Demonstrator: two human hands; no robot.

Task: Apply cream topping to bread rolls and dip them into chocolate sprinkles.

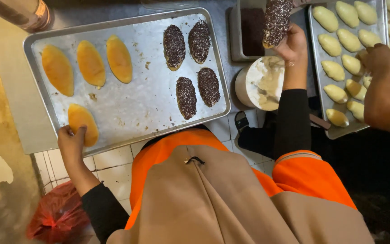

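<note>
**Plain bun in one hand, sprinkled bun in the other**

Steel worktop runs under everything, with white floor tiles showing below its edge. On it sits a big tray [127,108], scattered with crumbs. My left hand [72,143] is at the tray's near left corner, fingers curled over the end of a plain bun [83,123] that lies flat on the tray; thumb and fingers close on it, though I cannot tell how firmly. Three more plain buns [90,62] lie in a row at the far left of the tray, well apart from the one I touch. On the tray's right side lie four sprinkled buns [191,68], dark with chocolate sprinkles, in two pairs.

My right hand [292,45] is raised past the tray's right edge, fingers wrapped round the lower end of another sprinkled bun, the held bun [276,20], which stands nearly upright over a sprinkle box [251,31] of dark sprinkles. Just below that hand stands a white tub [262,83] of pale cream.

To the right is a second tray [335,131] with rows of pale buns [335,45]. Another person's hands [380,61] rest over its right side.

Down at the lower left, a red bag [57,217] lies on the floor.
</note>
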